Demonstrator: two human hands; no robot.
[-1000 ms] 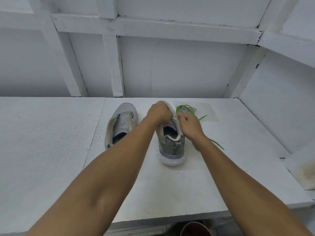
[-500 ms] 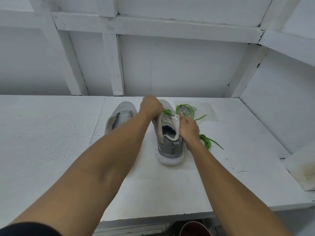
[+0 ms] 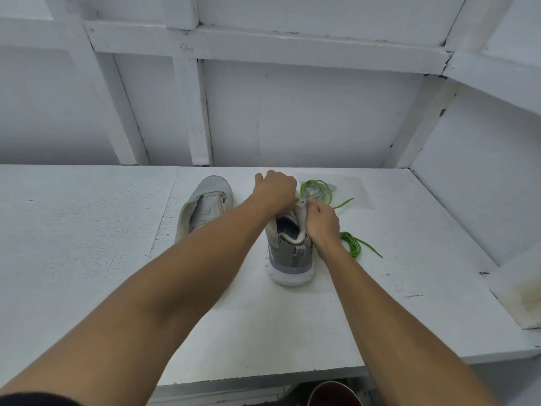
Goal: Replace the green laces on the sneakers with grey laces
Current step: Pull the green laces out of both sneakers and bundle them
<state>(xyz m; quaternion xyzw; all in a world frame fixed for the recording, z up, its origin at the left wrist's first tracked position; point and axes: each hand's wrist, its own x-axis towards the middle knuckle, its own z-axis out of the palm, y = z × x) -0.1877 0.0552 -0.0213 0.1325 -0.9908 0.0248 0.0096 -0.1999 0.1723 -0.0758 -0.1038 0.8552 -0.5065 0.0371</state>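
Observation:
Two grey sneakers stand on the white table, heels toward me. The left sneaker (image 3: 206, 205) has no lace and nobody touches it. My left hand (image 3: 276, 190) is closed over the front of the right sneaker (image 3: 289, 254), hiding its eyelets. My right hand (image 3: 322, 222) grips that shoe's right eyelet flap and collar. A green lace loop (image 3: 317, 190) lies behind my hands, on top of a clear bag with grey laces (image 3: 332, 188). More green lace (image 3: 355, 244) is bunched on the table right of my right wrist. What my left fingers pinch is hidden.
The white table (image 3: 87, 244) runs wide to the left, with white walls and beams behind and to the right. A stained white board (image 3: 524, 291) sits at the right edge. A dark red round object (image 3: 336, 394) shows under the table's front edge.
My left hand has moved right and down over the shoe's front, covering the green lace seen at the tongue half a second ago. My right hand stays on the shoe's right side.

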